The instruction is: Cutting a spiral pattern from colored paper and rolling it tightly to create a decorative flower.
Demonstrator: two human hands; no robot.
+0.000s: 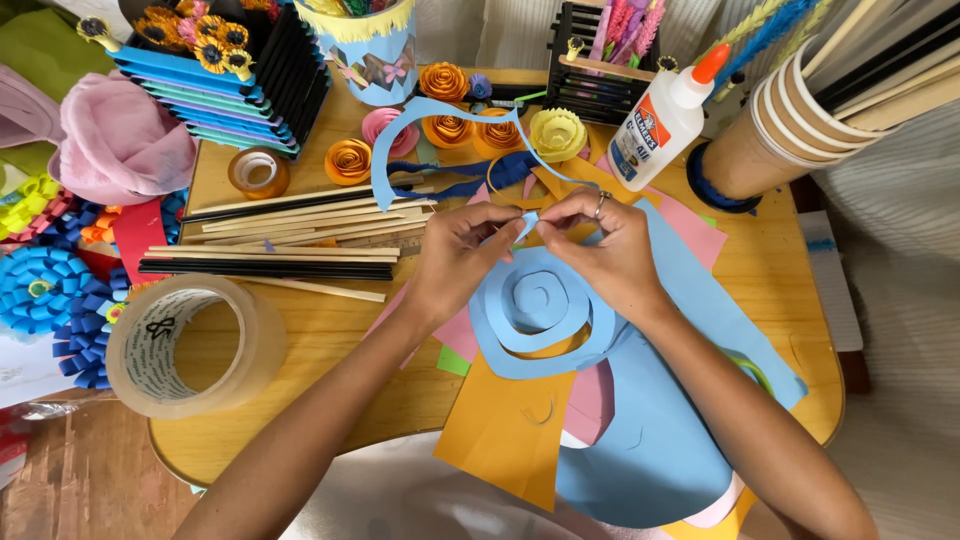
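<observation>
Glue bottle [664, 120], upper right of centre: white plastic, orange cone cap, lying tilted w/ tip toward upper right; its label is blue & orange on white. Big clear tape roll [190, 345], lower left of frame, on the wooden table edge: pale core w/ dark print inside the ring. Smaller amber tape roll [258, 172], upper left of centre, no label visible; no signs or screens.
</observation>
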